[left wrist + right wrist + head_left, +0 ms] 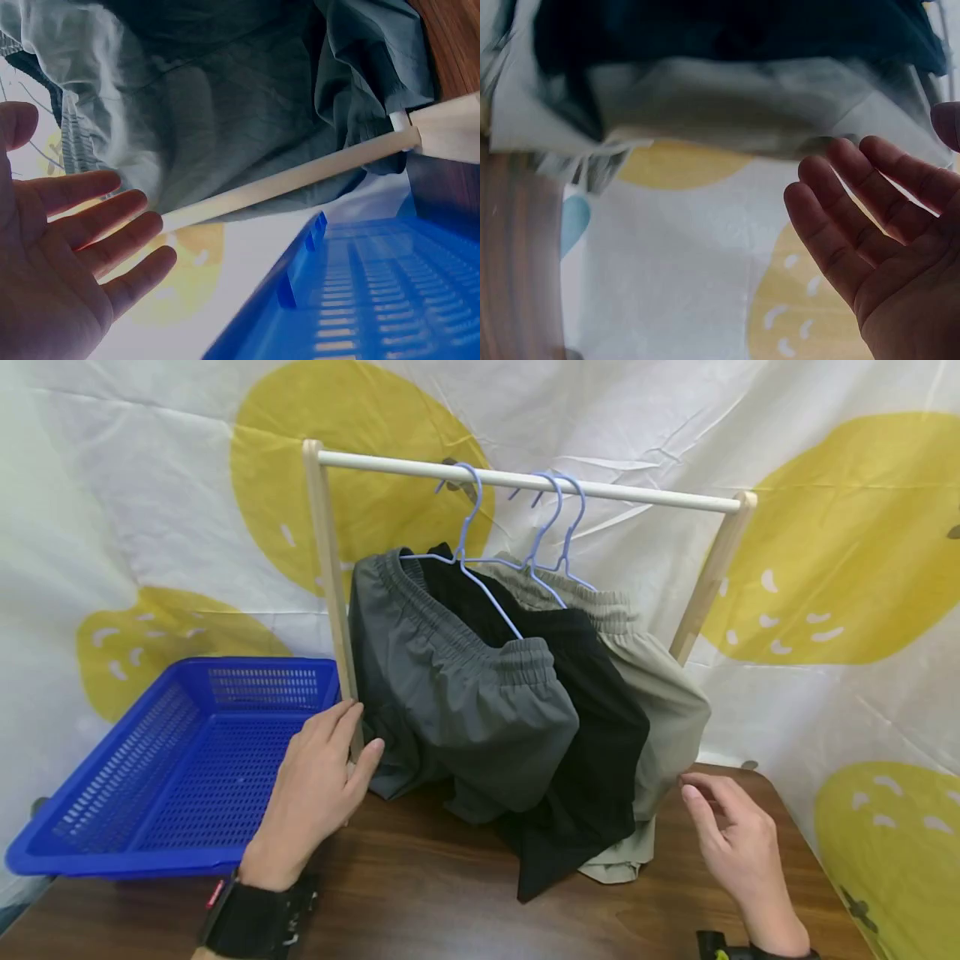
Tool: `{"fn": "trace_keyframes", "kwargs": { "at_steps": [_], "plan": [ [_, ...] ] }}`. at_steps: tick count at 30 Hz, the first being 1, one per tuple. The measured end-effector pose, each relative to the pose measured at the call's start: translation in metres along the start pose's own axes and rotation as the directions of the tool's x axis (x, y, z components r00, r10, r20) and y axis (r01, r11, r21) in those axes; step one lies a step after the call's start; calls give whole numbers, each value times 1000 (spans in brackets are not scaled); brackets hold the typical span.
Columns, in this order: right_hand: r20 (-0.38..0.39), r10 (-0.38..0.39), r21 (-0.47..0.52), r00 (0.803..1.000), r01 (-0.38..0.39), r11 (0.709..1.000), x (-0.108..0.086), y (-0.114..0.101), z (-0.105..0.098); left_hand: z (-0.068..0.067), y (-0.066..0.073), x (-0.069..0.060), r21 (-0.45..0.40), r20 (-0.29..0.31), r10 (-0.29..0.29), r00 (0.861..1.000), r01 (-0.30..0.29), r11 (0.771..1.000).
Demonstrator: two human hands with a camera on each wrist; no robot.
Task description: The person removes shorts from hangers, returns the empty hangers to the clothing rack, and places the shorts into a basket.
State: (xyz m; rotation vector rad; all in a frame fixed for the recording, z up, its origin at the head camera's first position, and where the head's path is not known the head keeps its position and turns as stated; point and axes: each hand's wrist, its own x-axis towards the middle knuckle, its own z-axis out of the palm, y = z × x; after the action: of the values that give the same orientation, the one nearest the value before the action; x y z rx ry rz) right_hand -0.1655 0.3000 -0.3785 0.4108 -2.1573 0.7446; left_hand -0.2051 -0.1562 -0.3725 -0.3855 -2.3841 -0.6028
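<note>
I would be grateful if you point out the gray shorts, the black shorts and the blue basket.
Gray shorts (465, 710), head view, front fabric below the waistband.
Black shorts (600, 760), head view, visible leg.
Blue basket (202, 777), head view, perforated floor.

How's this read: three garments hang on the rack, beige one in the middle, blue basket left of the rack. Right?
Not quite. The black garment hangs in the middle; the beige garment is the rightmost on the rack, as the head view shows. The rest stands.
</note>
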Motion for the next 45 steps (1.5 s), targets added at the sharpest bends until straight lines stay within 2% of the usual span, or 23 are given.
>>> {"fn": "trace_keyframes", "kwargs": {
  "at_steps": [10, 16, 20, 24, 30, 33, 40, 45],
  "plan": [
    [-5, -53, 178, 999, 53, 983, 12, -31, 9, 7, 8, 1, -83, -27, 11, 1000, -13, 996],
    [-24, -70, 335, 997, 74, 939, 22, -47, 22, 8, 15, 5, -122, -46, -10, 999, 5, 993],
    [-21, -60, 402, 998, 63, 913, 27, -59, 28, 10, 20, 10, -161, -63, -15, 998, 5, 987],
    [-12, -42, 443, 999, 43, 895, 30, -69, 35, 14, 24, 13, -196, -80, -16, 997, 0, 981],
    [-6, -30, 492, 1000, 29, 870, 30, -78, 47, 18, 27, 15, -219, -57, -13, 998, 0, 976],
    [3, -31, 505, 1000, 25, 863, 31, -82, 51, 19, 26, 15, -222, -65, 2, 998, -16, 975],
    [7, -20, 515, 1000, 13, 857, 36, -89, 59, 20, 24, 18, -224, -114, 34, 993, -59, 973],
    [4, 30, 488, 1000, -28, 873, 41, -96, 63, 24, 27, 20, -243, -134, 38, 990, -70, 968]
  ]
}}
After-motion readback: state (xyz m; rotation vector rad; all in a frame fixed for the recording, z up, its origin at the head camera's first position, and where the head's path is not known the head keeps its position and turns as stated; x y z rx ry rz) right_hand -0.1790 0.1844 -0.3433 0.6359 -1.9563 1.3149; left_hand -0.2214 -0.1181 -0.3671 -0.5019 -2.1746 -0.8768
